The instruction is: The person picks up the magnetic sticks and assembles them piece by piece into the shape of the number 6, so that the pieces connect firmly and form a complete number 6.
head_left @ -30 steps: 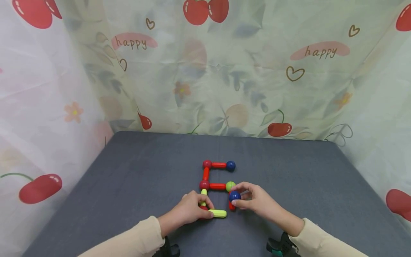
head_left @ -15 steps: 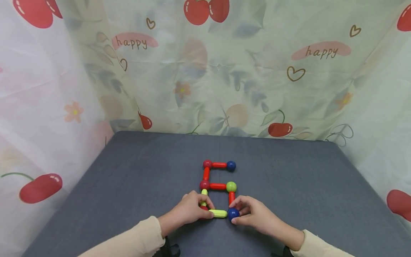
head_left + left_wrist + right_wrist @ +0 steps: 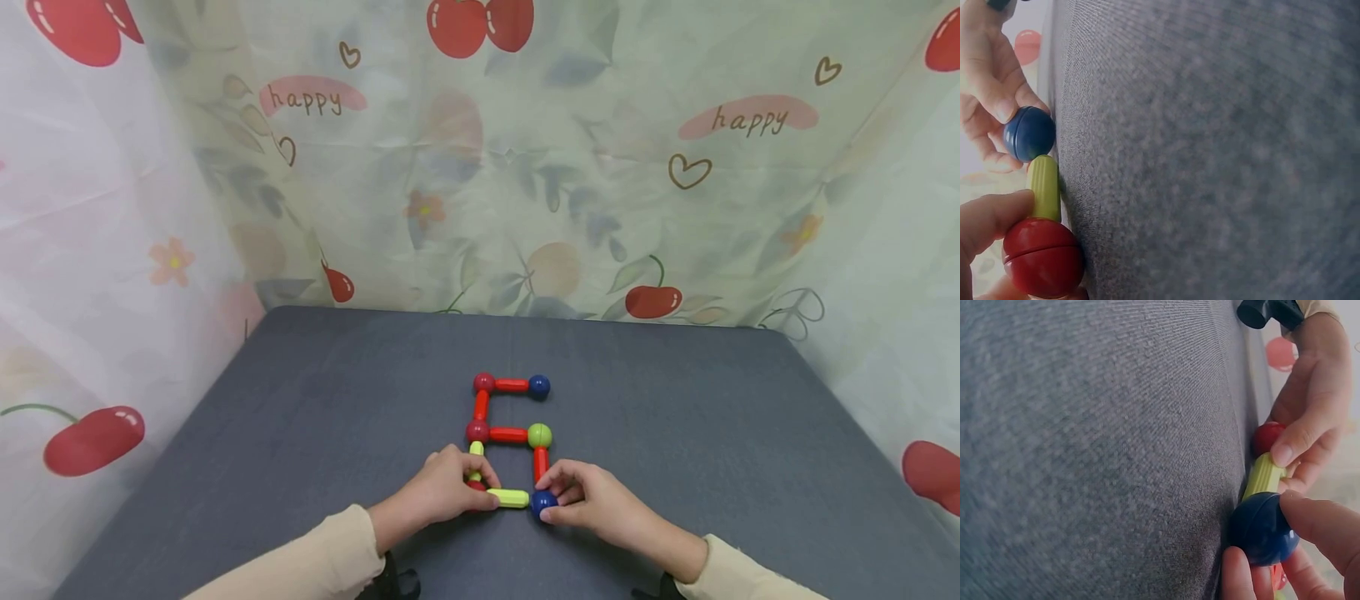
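My left hand (image 3: 455, 482) pinches a yellow-green toy rod (image 3: 513, 498) at its left end, beside a red ball (image 3: 1044, 257) that the fingers partly cover in the head view. With thumb and fingers my right hand (image 3: 592, 500) grips a dark blue ball (image 3: 543, 504). In the left wrist view that ball sits right at the rod's far end. A red rod (image 3: 542, 465) runs from a green ball (image 3: 540, 436) down to the blue ball. Another yellow-green rod (image 3: 476, 456) rises from the red ball to a dark red ball (image 3: 477, 431).
Farther back, red rods (image 3: 508, 435) link the dark red ball to the green ball and to another dark red ball (image 3: 484, 383). A second blue ball (image 3: 538, 387) ends the top rod. All lie on a grey table (image 3: 360, 383) before a printed curtain (image 3: 510, 167).
My right hand has brought the blue ball toward me, from beside the red rod to the near ends of that rod and the yellow-green one. My left hand has stayed in place.
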A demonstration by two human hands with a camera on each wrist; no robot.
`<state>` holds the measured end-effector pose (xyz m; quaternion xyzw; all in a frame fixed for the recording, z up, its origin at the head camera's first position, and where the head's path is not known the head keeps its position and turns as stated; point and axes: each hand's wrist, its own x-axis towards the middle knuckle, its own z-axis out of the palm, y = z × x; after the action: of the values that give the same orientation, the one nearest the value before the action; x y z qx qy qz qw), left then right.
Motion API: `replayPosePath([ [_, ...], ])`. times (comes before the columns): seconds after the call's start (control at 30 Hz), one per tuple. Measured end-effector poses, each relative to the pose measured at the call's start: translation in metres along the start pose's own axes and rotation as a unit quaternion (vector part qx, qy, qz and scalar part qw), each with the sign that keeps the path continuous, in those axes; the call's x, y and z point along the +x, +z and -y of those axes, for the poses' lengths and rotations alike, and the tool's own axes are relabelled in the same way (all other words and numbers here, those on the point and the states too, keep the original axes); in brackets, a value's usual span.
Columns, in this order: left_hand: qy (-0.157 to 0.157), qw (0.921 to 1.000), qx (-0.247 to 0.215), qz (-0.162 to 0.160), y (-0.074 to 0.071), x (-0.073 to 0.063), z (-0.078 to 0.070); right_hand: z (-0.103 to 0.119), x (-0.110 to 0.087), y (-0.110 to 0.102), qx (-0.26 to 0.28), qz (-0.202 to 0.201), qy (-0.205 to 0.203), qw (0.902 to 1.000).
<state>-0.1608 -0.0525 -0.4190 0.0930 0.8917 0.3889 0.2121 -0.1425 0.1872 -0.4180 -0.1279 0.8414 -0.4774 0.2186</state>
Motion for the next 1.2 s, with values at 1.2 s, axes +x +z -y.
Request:
replayPosePath([
  [1.2, 0.026, 0.9975, -0.062, 0.023, -0.005, -0.001, 0.004, 0.002, 0.01, -0.007, 0.028, 0.01, 0.026, 0.9992],
])
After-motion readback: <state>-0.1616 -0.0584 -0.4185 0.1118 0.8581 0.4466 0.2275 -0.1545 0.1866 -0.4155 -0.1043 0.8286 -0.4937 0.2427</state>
